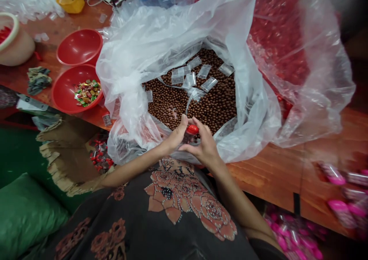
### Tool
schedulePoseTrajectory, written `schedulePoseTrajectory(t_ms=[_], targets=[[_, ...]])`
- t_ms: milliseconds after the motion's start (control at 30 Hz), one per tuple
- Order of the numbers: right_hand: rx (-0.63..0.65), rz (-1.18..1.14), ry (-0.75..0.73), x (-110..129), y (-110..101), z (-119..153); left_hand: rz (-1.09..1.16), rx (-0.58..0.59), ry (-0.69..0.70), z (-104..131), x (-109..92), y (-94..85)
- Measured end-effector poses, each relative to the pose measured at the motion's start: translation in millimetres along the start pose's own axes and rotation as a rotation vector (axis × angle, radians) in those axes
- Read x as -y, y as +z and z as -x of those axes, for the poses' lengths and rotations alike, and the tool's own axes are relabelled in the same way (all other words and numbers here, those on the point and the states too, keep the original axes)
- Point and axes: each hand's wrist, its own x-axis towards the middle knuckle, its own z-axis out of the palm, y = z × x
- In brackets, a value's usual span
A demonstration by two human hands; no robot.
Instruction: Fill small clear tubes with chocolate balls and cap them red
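Between my two hands, near the front rim of a big clear plastic bag (126,61), is a small clear container with a red cap (192,129). My left hand (178,134) is closed on its left side, thumb up by the cap. From the right, my right hand (206,143) curls its fingers around it, partly hiding the body. Small round brown balls (221,95) fill the bag just beyond my fingers. Several clear empty containers (209,84) lie on top of the balls, along with a pale strip of plastic.
Left of the bag, a red bowl (61,95) holds wrapped candies (87,93), with another red bowl (80,47) behind. A torn cardboard box (66,149) with red-capped containers stands below. Pink-capped containers (342,214) lie right, near a bag of red pieces (278,34).
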Motion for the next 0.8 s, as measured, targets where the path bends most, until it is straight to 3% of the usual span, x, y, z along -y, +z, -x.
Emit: schedulePoseTrajectory(t_ms=[133, 267, 433, 600, 700, 800], targets=[[0.009, 0.358, -0.161, 3, -7, -3, 0.083, 0.036, -0.044, 1, -4, 0.1], [0.012, 0.528, -0.283, 3, -14, -12, 0.159, 0.041, -0.076, 5, -9, 0.3], [0.011, 0.606, -0.417, 1, -18, -24, 0.245, 0.072, -0.129, 10, -12, -2.3], [0.02, 0.544, -0.523, -1, -13, -32, 0.282, 0.125, -0.087, 14, -7, -0.8], [0.067, 0.503, -0.499, 2, -8, -32, 0.206, 0.047, 0.022, 21, -8, -3.2], [0.151, 0.474, -0.388, -1, -8, -29, 0.019, -0.126, 0.215, 35, -21, -28.1]])
